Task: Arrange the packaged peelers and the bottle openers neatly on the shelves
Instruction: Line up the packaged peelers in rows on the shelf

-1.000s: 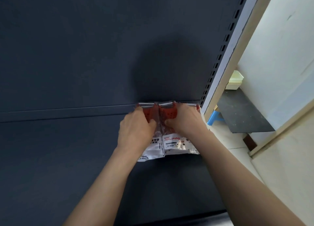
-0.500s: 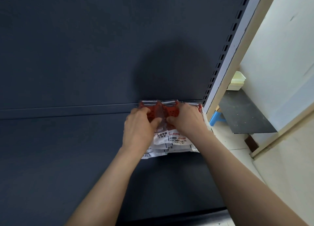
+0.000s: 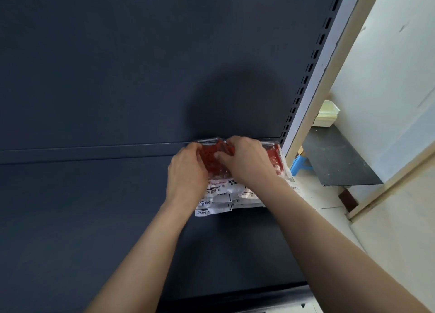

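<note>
Several packaged peelers [image 3: 220, 190], red tools in clear bags with white printed labels, lie stacked in the back right corner of a dark blue shelf [image 3: 94, 218]. My left hand [image 3: 187, 171] grips the left side of the stack with its fingers curled over the red part. My right hand [image 3: 247, 162] presses on the top package and pinches its upper edge near the shelf's back wall. More red packaging [image 3: 274, 157] shows to the right of my right hand. No bottle openers are in view.
The dark back panel [image 3: 117, 65] rises behind the shelf. A slotted upright [image 3: 313, 58] bounds it on the right. Beyond lie a beige wall, a stack of pale yellow trays [image 3: 327, 113], a black board [image 3: 336, 159] and a blue stool [image 3: 301, 164].
Both hands slid slightly right and toward the back wall, drawing closer together over the packages. The packages have bunched into a tighter stack against the corner.
</note>
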